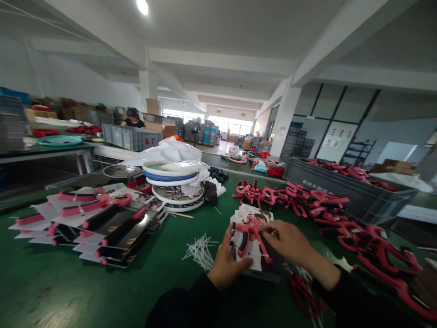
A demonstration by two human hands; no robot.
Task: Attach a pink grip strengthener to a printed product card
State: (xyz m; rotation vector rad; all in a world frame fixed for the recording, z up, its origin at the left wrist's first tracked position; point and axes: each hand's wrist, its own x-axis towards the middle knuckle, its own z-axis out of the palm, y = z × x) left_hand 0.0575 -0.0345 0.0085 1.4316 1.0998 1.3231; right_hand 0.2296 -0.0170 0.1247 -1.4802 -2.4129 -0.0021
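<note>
In front of me a pink-and-black hand tool (pixel 253 234), like pliers or clippers, lies on a printed card (pixel 251 259) atop a stack of such cards. My left hand (pixel 228 262) is wrapped round the card's left edge, its thumb laid over the card's near part. My right hand (pixel 288 243) is closed at the tool's upper right side, with fingertips bent together; what they pinch is too small to make out. A loose pile of thin white plastic ties (pixel 200 252) lies left of my left hand.
Carded tools (pixel 99 223) are stacked on the left of the green table (pixel 150 287). Loose pink tools (pixel 290 196) heap up at right, beside a grey crate (pixel 344 193) of more. Trays (pixel 170 171) stand at the back; a co-worker (pixel 133 119) is further off.
</note>
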